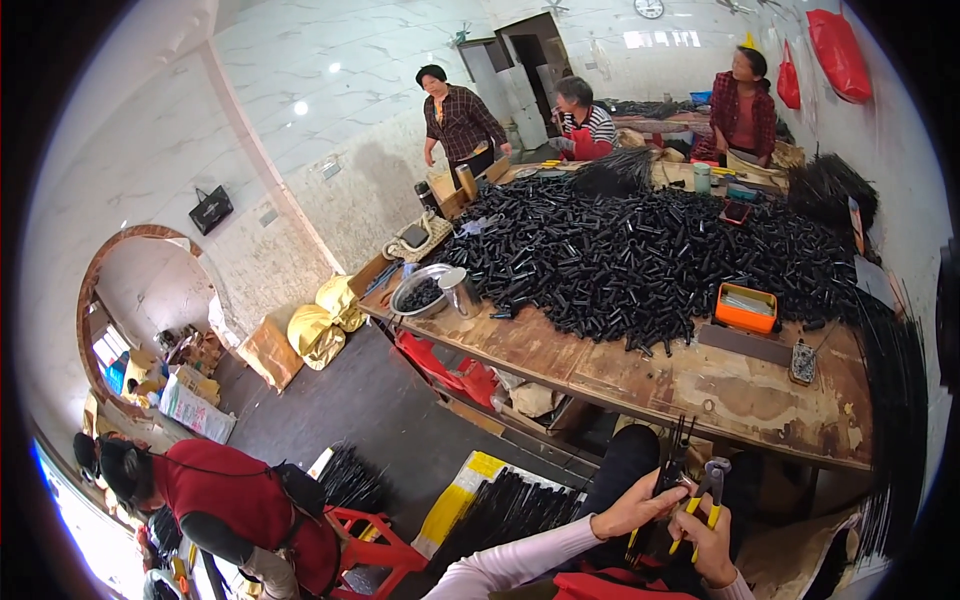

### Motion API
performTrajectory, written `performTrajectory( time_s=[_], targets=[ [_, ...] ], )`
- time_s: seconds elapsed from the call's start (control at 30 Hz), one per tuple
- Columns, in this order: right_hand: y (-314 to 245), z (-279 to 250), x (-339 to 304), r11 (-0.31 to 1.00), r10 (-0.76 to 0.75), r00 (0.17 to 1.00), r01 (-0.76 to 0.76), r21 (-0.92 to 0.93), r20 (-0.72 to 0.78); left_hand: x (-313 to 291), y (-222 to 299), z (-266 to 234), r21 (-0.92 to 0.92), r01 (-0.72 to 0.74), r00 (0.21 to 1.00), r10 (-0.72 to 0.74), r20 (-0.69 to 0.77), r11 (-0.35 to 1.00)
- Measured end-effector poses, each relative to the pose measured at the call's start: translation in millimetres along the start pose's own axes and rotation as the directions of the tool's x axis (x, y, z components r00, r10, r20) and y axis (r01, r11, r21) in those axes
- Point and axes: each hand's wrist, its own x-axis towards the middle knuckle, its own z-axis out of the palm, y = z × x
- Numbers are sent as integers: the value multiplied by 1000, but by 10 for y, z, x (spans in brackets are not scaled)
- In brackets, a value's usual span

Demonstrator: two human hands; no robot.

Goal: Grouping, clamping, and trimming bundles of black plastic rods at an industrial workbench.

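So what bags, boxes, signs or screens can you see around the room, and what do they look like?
Red plastic bags: hanging on the right wall, shiny.
Black bag: hanging on the left wall, flat, with handles.
Gold sacks: on the floor by the table's left end, crumpled.
Orange box: on the table beside the black pile, rectangular, open.
Wall clock: top of the back wall, round, white.
No screen is clear to see.

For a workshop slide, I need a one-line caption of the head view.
Left hand holds thin black rods, right hand grips yellow-handled pliers below a worn table heaped with black tubes.
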Motion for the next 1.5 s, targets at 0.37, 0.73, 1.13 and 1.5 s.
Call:
performTrajectory(
  time_s=[0.37,0.73,1.13,1.5],
  targets=[
    [19,-87,-110,981,-114,993,114,-154,8,16,88,135,0,28,998,-28,64,1000],
    [-56,15,-60,996,-65,997,63,-70,-35,77,8,64,-55,-35,993,41,110,998],
    [-320,-104,-39,982,-56,993,36,-185,-104,83,-34,47,-75,13,990,-2,140,997],
    [-365,-336,-6,461,-257,965,176,-869,59,115,-60,-95,237,-77,995,88,-37,968]
  ],
)
